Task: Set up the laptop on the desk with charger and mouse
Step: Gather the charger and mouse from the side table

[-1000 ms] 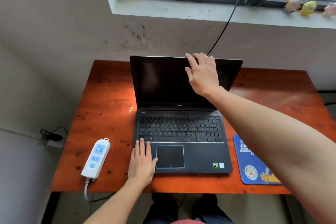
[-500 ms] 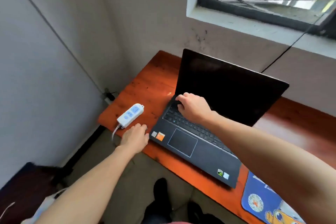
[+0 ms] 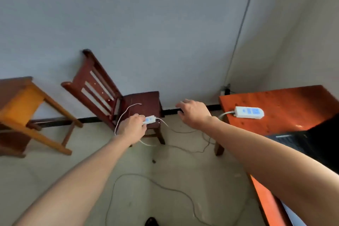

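Observation:
My left hand [image 3: 133,128] is closed on a white charger brick [image 3: 150,119] at the front edge of a dark wooden chair seat [image 3: 142,100]; its thin white cables [image 3: 126,111] loop over the seat and hang below. My right hand [image 3: 194,112] hovers open to the right of the chair, holding nothing. At the right stands the orange desk [image 3: 286,108] with a white power strip [image 3: 249,112] on its near-left corner. Only a corner of the black laptop [image 3: 300,140] shows past my right forearm. No mouse is in view.
A yellow-brown wooden table [image 3: 20,101] stands at the left against the wall. Thin dark cables [image 3: 159,183] snake over the floor between chair and desk. A wall socket with a plug [image 3: 226,88] sits in the corner behind the desk.
The view has swung left from the desk to the chair. My left hand left the desk edge and closed on the charger brick; my right hand came off the laptop keyboard.

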The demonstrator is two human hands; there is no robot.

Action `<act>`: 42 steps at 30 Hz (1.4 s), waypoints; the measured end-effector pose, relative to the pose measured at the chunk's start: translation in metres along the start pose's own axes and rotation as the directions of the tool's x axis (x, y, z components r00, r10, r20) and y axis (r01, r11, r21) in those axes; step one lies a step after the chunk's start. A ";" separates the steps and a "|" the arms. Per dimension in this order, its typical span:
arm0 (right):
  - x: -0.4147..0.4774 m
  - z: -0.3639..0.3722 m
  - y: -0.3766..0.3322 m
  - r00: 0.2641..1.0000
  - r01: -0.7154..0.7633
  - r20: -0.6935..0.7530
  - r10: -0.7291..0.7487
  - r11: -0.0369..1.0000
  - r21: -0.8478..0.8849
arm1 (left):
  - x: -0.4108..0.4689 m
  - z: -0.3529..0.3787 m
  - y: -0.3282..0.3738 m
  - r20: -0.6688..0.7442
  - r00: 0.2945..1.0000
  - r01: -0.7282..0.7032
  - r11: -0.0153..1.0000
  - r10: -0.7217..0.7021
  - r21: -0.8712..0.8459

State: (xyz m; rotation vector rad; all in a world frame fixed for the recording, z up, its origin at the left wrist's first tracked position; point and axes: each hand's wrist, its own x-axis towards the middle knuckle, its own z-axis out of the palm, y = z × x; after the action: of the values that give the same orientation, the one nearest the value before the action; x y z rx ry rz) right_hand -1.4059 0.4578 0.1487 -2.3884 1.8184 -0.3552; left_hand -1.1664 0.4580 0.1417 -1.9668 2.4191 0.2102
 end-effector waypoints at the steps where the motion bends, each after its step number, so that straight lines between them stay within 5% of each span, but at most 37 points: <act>1: 0.012 0.003 -0.024 0.999 0.047 0.014 -0.047 0.999 -0.001 | -0.010 -0.004 -0.023 -0.020 0.999 0.049 0.999 -0.050 -0.014; 8: 0.091 0.044 -0.217 0.913 0.406 0.021 -0.408 0.912 0.053 | -0.092 -0.024 -0.212 -0.043 0.919 0.390 0.920 -0.391 -0.027; 17: 0.185 0.120 -0.451 0.776 0.612 0.119 -0.620 0.785 0.098 | -0.180 -0.043 -0.431 -0.050 0.760 0.645 0.762 -0.648 -0.061; 24: 0.262 0.173 -0.578 0.640 0.736 0.197 -0.743 0.666 0.121 | -0.191 -0.033 -0.548 -0.037 0.675 0.732 0.675 -0.737 -0.097; 39: 0.467 0.297 -0.922 0.307 0.912 0.207 -0.929 0.349 0.216 | -0.209 -0.047 -0.860 0.011 0.310 0.925 0.299 -0.951 -0.234; 42: 0.488 0.329 -0.987 0.276 0.916 0.225 -0.934 0.327 0.232 | -0.220 -0.042 -0.927 0.022 0.284 0.931 0.271 -0.959 -0.244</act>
State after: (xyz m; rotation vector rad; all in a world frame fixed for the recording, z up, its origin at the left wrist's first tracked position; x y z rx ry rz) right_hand -0.2778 0.2413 0.1176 -2.9433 0.0280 -0.0518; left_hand -0.2128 0.4834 0.1182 -3.1757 0.7700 0.2923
